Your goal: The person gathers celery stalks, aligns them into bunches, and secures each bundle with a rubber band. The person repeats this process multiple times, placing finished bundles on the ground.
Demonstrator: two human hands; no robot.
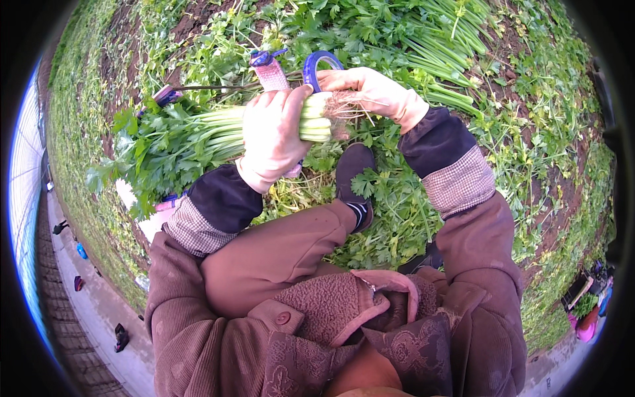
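Note:
My left hand (274, 134) is wrapped around the stalks of a bunch of celery (213, 131); its leaves spread to the left and its pale, root-covered base points right. At the base, my right hand (367, 94) holds a roll of blue tape (308, 69), which stands on edge just above the stalk ends. The fingertips of my right hand are partly hidden by the roll and the roots. Behind the bunch rises a pink wrapped post (271, 74) with blue tape on its top, part of some frame whose lower part is mostly hidden.
Cut celery (446, 54) lies in a pile at the upper right. Loose leaves and stalks cover the soil around my dark shoe (354, 171). A pale board (154, 218) shows beside my left sleeve. A concrete path (94, 317) runs along the far left; piled items (588, 302) stand far right.

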